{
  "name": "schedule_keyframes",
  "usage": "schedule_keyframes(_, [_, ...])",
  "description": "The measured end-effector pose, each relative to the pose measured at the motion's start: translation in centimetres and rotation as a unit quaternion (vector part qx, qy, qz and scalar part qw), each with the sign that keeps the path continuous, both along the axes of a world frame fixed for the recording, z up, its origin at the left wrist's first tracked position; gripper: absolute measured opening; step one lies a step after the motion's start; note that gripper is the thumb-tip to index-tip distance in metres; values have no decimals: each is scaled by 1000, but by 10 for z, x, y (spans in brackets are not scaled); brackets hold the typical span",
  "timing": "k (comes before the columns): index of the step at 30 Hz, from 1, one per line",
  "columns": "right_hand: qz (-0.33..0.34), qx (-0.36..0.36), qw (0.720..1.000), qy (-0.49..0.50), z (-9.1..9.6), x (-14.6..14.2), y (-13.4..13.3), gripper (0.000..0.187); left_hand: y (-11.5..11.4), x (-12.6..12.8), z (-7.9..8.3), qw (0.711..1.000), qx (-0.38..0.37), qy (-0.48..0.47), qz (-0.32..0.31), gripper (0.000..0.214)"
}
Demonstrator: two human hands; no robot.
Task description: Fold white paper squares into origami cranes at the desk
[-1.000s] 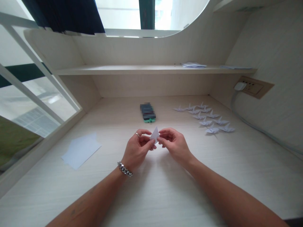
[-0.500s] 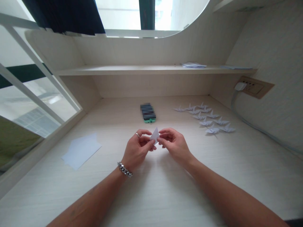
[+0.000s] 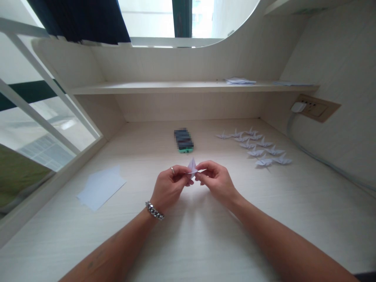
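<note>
A small folded piece of white paper (image 3: 193, 166) is pinched between both my hands, just above the light wooden desk (image 3: 205, 235). My left hand (image 3: 169, 188), with a ring and a chain bracelet, grips its left side with closed fingers. My right hand (image 3: 216, 181) pinches its right side, where a thin flap sticks out sideways. Only the paper's upper tip shows; the rest is hidden by my fingers.
Several finished paper cranes (image 3: 258, 148) lie in rows at the right back. A phone (image 3: 183, 140) lies beyond my hands. A few white sheets (image 3: 100, 187) rest at the left. A shelf (image 3: 188, 87) with papers, a wall socket (image 3: 315, 107) and its cable stand behind and right.
The paper's upright point has dropped lower between my fingers and a flap now spreads to the right. My left fingers have curled in tighter. Both hands stay in place.
</note>
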State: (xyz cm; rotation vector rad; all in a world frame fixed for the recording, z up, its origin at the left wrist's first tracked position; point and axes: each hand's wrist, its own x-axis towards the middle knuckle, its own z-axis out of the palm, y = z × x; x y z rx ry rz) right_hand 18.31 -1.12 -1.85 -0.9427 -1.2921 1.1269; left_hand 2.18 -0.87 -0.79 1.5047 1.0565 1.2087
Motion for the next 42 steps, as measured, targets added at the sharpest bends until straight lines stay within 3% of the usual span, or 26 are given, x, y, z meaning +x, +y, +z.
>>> schedule_keyframes(4, [31,-42,999,-1,0,0,0,29,-1,-2,2,998,32,55,21,10])
schedule_keyframes(7, [26,-58,998,-1,-2,0,2,25,-2,-2,4,995,50,85,30,14])
schedule_keyframes(11, [5,-24,1000,-19,-5,0,3,18,-2,-2,3,999,21,24,16,5])
schedule_keyframes(14, [15,9,999,-47,-5,-1,1,17,0,-2,0,1000,-6,-11,-10,25])
schedule_keyframes(19, [6,-19,997,-81,-3,-2,-5,23,4,-4,-1,996,2,83,-18,19])
schedule_keyframes(22, [-25,-35,991,-128,1,-1,-6,23,5,-5,0,998,-3,63,5,21])
schedule_keyframes(27, [53,-46,979,-193,6,-2,-5,26,6,-4,-1,999,-21,19,19,23])
schedule_keyframes(33, [49,-37,976,-209,2,1,-3,24,7,-3,-4,998,-55,-15,16,26])
schedule_keyframes(36, [47,-36,980,-192,1,1,-2,23,6,-1,-2,999,-40,-4,25,23])
schedule_keyframes(42, [48,-54,995,-62,-2,-2,-1,28,0,5,4,999,-46,5,27,18])
